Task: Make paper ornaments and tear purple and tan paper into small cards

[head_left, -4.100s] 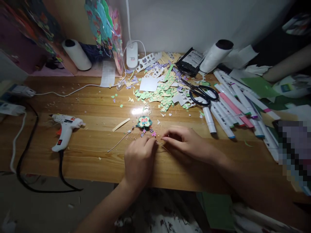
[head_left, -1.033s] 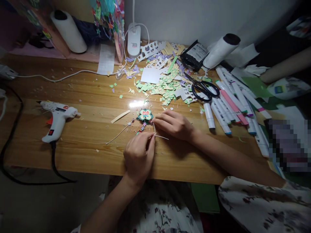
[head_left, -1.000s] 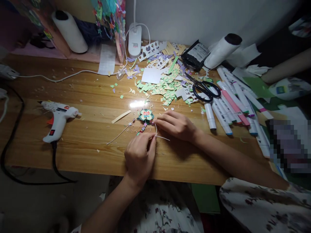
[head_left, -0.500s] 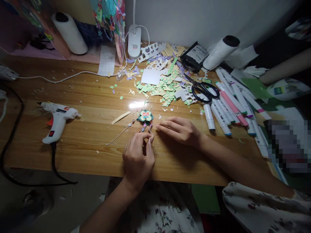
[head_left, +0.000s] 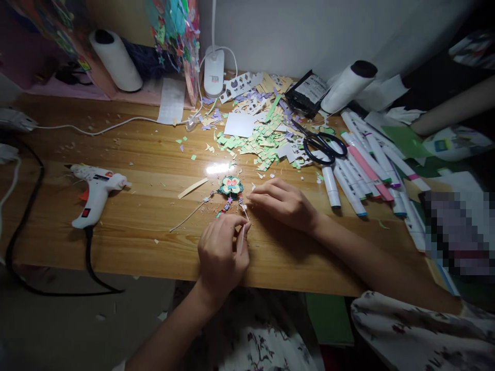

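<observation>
A small flower-shaped paper piece (head_left: 232, 185), green and cream with a red middle, lies on the wooden table. Short strands with small stars and beads hang from its lower edge, and a thin pale string (head_left: 189, 215) trails to its lower left. Just below it, my left hand (head_left: 224, 250) pinches another thin white string (head_left: 244, 226) between thumb and forefinger. My right hand (head_left: 284, 204) rests palm down to the right of the piece, its fingers stretched side by side and fingertips near the strands.
A white glue gun (head_left: 96, 190) with a black cable lies at the left. Paper scraps (head_left: 259, 136) are heaped at the back, beside black-handled scissors (head_left: 325, 147). Markers (head_left: 363, 165) lie at the right. Another person's arm (head_left: 456, 103) reaches in from the right edge.
My left hand has shifted slightly right and down, and more of the white string and beaded strands shows above it. My right hand has barely moved. The view has shifted a little.
</observation>
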`<action>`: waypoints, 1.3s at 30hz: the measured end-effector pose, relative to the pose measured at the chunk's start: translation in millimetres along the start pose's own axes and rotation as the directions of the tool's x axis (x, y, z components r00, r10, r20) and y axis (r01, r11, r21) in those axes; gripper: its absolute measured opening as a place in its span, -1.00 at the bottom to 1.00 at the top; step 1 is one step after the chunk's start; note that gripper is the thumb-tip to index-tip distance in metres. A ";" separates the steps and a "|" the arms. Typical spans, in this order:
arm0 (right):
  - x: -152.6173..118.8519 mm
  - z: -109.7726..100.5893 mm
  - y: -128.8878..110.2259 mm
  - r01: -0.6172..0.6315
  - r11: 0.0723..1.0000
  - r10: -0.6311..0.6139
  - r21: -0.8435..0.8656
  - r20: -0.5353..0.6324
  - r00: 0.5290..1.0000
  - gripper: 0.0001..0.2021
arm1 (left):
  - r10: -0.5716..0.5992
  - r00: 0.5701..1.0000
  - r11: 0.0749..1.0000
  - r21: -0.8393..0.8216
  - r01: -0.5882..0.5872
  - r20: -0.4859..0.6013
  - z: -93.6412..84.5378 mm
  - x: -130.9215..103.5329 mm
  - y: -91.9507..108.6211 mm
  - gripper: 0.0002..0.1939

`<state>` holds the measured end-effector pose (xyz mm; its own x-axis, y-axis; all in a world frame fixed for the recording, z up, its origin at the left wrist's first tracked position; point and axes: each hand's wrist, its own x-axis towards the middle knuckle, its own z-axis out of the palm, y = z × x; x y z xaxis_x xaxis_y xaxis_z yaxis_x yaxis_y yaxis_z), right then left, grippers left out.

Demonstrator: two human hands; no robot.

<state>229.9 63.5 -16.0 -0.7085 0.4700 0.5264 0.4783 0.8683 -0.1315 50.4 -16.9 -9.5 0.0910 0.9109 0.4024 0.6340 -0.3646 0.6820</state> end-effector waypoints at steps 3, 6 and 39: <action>4.8 2.7 0.8 0.072 0.997 -0.072 -0.002 0.036 0.997 -0.81 | -0.003 1.000 1.000 -0.004 0.003 -0.008 -0.8 -0.4 0.4 -0.92; 9.5 4.1 2.3 0.129 0.991 -0.128 -0.015 0.058 0.990 -0.81 | 0.003 1.000 1.000 -0.005 -0.003 -0.017 -0.9 0.0 1.2 -0.92; 5.9 8.0 4.8 0.104 0.990 -0.106 0.097 0.022 0.994 -0.86 | 0.081 0.997 0.997 -0.019 -0.081 -0.002 -8.6 -1.1 4.1 -0.88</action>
<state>223.8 71.8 -20.2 -0.7666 0.3786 0.5187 0.3499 0.9235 -0.1571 46.2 -21.1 -1.9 0.1403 0.8781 0.4574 0.6101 -0.4405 0.6586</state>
